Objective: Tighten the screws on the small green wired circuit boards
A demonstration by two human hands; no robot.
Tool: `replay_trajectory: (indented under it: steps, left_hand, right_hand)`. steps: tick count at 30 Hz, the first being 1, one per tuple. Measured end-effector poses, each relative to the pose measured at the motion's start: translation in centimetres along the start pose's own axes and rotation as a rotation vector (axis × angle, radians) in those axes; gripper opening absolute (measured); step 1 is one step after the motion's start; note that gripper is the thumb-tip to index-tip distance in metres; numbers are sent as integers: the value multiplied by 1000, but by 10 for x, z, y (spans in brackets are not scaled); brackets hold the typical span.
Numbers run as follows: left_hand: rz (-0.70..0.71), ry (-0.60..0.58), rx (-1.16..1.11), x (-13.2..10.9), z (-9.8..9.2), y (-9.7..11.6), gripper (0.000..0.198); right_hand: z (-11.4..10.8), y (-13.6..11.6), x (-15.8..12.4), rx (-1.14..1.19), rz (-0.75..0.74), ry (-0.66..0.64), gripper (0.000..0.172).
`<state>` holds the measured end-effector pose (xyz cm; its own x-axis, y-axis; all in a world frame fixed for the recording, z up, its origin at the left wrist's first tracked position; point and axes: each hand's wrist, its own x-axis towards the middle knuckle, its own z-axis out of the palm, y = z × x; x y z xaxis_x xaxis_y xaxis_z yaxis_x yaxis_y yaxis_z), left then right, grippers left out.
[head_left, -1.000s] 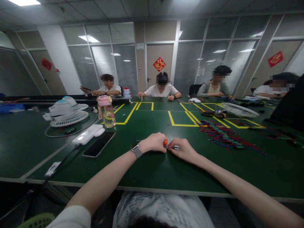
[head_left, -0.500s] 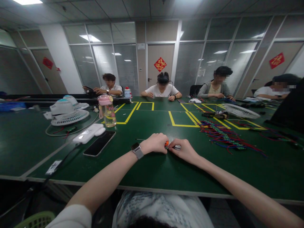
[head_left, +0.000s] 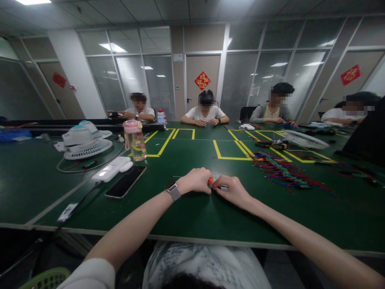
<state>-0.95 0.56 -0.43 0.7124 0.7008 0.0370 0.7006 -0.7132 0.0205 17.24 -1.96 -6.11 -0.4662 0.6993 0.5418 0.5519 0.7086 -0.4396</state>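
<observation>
My left hand (head_left: 197, 180) is closed round what looks like an orange-handled screwdriver (head_left: 210, 180). The orange end shows beside the thumb, and a thin metal shaft points out to the left behind the hand. Close beside it, almost touching, my right hand (head_left: 230, 188) has its thumb and forefinger pinched together at a tiny piece that is too small to make out. A thin dark and whitish bit shows under the right fingers. Both hands are low over the green table (head_left: 192, 218), and my fingers hide most of what lies between them.
To the right lies a row of small circuit boards (head_left: 282, 168) with red and blue wires. At left are a phone (head_left: 126, 182), a white power strip (head_left: 111, 168), a drink bottle (head_left: 137, 142) and white fans (head_left: 86, 144). Several people sit across the table.
My hands stay almost in the same place, with only a slight shift at the fingertips. Across the table, the middle person's hands have come closer together.
</observation>
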Motion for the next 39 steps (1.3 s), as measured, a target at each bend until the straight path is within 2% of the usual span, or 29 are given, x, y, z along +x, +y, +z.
replay_trajectory:
  steps: [5,10,13,16,21,24,28,32,35,39]
  left_hand:
    - [17,5,-4,0,2,-2,24]
    - [35,8,-20,-2,0,-5,28]
    - [52,24,-81,-5,-10,-10,37]
    - [43,97,-235,-8,-25,-18,48]
    - [-74,405,-417,-8,-38,-24,41]
    - [-134,503,-295,-7,-35,-19,37]
    - [-175,485,-34,-6,-27,-12,39]
    - [-149,447,36,-4,-18,-9,41]
    - [-119,418,41,-2,-9,-7,42]
    - [-69,369,62,2,8,0,41]
  right_hand:
    - [-5,-3,0,42,35,72,16]
    - [-6,-1,0,180,243,68,10]
    - [-4,-1,1,327,295,64,12]
    - [-3,-2,2,433,317,58,16]
    - [-2,-4,2,459,332,31,17]
    - [-1,-5,2,426,311,23,15]
    - [-2,-7,-2,322,227,30,10]
    - [-21,-3,-21,234,199,10,8]
    - [-49,7,-51,168,251,18,15]
    - [-92,29,-99,71,391,125,28]
